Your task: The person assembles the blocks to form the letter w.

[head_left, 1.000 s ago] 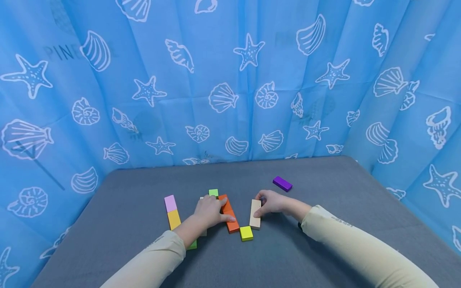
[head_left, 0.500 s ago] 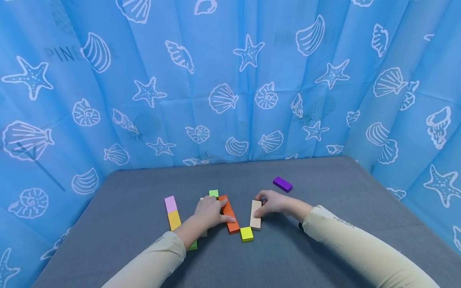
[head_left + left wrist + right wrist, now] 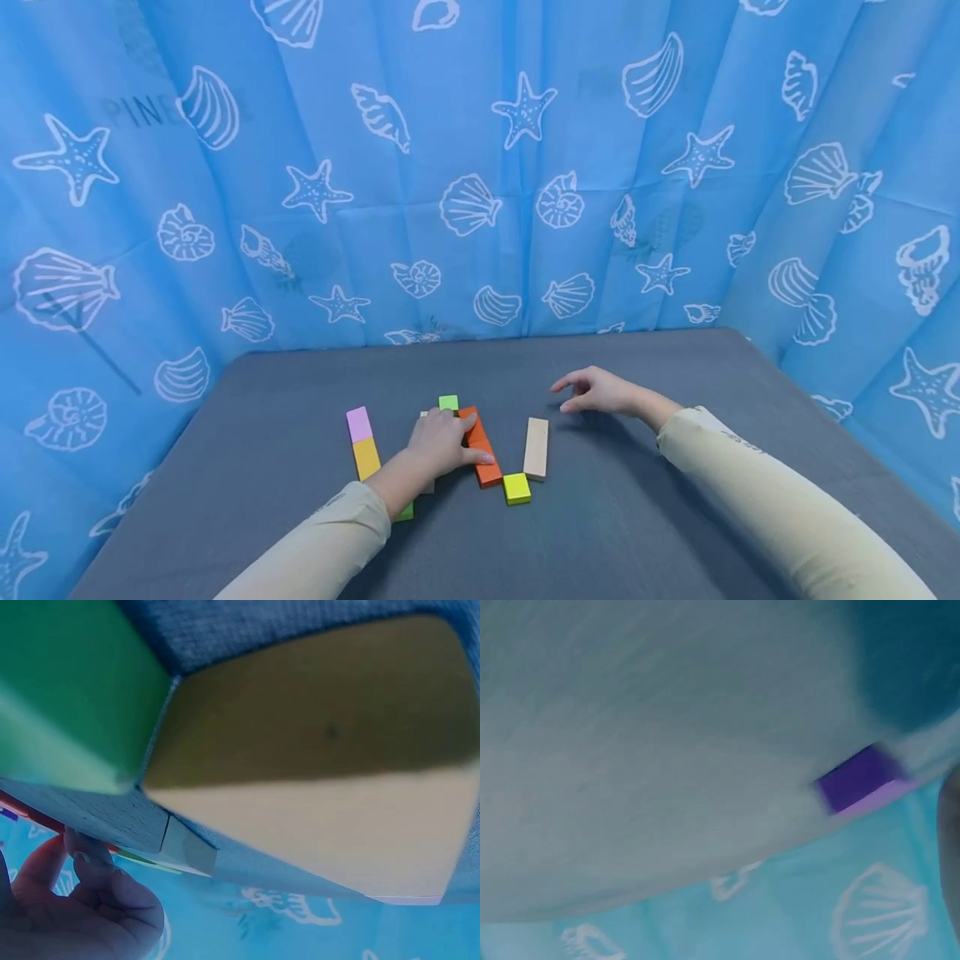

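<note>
My left hand [image 3: 441, 442] lies over the block rows in the head view, thumb and forefinger on two orange blocks [image 3: 489, 475] set end to end. Its curled fingers also show in the left wrist view, against a red-orange edge. My right hand [image 3: 600, 392] is off the table at the back right, fingers loosely bent and holding nothing. A purple block [image 3: 859, 780] lies near it in the right wrist view; in the head view the hand hides it. A plain wooden block [image 3: 536, 448] slants up from a yellow square block [image 3: 517, 488].
A pink block [image 3: 359, 424] and an amber block [image 3: 367, 458] form the left row, with a green block [image 3: 406, 512] below, partly under my arm. A light green block [image 3: 448, 402] tops the orange row. Behind the grey table [image 3: 675, 467] hangs a blue shell-print curtain [image 3: 480, 167].
My right hand has let go of the wooden block and moved back and right, over where the purple block lay in view. The left hand stays on the orange blocks.
</note>
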The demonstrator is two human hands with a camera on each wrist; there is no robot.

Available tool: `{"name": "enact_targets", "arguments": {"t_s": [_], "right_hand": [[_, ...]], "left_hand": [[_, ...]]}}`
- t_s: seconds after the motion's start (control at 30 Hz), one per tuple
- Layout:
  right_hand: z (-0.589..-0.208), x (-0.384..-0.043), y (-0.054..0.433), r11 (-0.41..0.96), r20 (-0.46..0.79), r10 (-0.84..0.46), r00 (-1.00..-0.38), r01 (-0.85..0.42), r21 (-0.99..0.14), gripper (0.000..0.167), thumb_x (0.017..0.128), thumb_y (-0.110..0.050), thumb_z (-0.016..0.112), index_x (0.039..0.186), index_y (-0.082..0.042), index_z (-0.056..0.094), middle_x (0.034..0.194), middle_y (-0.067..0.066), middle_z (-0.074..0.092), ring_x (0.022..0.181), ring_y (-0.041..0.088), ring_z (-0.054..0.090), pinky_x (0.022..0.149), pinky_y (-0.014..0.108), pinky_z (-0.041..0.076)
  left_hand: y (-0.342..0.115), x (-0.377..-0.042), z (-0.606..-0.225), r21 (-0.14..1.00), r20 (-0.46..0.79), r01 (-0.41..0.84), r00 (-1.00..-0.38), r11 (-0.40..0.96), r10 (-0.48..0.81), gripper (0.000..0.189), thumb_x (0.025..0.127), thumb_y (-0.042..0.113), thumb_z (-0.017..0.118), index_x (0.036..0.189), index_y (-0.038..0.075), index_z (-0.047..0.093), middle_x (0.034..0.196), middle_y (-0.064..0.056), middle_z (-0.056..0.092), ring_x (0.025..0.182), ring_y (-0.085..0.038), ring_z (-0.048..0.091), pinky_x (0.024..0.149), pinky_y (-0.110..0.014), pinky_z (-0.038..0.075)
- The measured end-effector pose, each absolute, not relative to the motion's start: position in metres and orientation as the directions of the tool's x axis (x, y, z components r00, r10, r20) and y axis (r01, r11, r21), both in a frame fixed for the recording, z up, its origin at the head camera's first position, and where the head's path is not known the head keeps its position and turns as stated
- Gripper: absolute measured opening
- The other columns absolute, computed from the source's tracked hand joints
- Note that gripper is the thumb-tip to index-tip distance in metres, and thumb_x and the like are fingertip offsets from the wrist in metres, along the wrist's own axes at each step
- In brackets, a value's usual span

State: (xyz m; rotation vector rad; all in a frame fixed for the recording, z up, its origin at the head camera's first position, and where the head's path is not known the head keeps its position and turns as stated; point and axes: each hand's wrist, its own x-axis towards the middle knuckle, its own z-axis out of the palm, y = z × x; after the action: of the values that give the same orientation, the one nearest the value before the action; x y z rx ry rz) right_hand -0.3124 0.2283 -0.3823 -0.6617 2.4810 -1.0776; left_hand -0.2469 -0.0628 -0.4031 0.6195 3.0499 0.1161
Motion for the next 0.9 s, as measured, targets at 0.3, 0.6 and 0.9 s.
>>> {"name": "enact_targets", "arguments": {"t_s": [0.3,0.6,0.9], "right_hand": [[-0.385,-0.341,0.265,0.693,-0.054,-0.466,-0.883,-0.327,-0.642,0.050,0.091,-0.017,0.069,0.134,0.004,0.054,0.117,0.028,0.047,0.102,0.038,0.047,0.082,0.049,0.044],[-0.390,-0.355,0.281,0.759,-0.276,-0.410,-0.869,-0.157,-0.632,0.070,0.090,-0.020,0.071,0.148,-0.002,0.036,0.132,0.037,0.042,0.120,0.047,0.041,0.096,0.056,0.036],[-0.382,-0.359,0.274,0.783,-0.407,-0.399,-0.822,-0.074,-0.617,0.067,0.089,-0.017,0.071,0.147,-0.004,0.039,0.133,0.036,0.037,0.111,0.040,0.043,0.085,0.045,0.045]], "left_hand": [[-0.063,-0.247,-0.403,0.070,-0.022,0.381,-0.924,0.922,0.383,0.075,0.078,0.063,0.069,0.136,0.016,0.059,0.104,-0.013,0.065,0.083,-0.023,0.052,0.080,-0.040,0.046],[-0.061,-0.248,-0.404,0.062,-0.034,0.371,-0.927,0.926,0.374,0.076,0.078,0.063,0.069,0.137,0.017,0.059,0.107,-0.014,0.063,0.088,-0.025,0.053,0.084,-0.043,0.046],[-0.061,-0.249,-0.405,0.051,-0.042,0.372,-0.927,0.927,0.374,0.077,0.078,0.064,0.068,0.137,0.017,0.058,0.106,-0.014,0.062,0.088,-0.025,0.052,0.084,-0.042,0.046]]}}
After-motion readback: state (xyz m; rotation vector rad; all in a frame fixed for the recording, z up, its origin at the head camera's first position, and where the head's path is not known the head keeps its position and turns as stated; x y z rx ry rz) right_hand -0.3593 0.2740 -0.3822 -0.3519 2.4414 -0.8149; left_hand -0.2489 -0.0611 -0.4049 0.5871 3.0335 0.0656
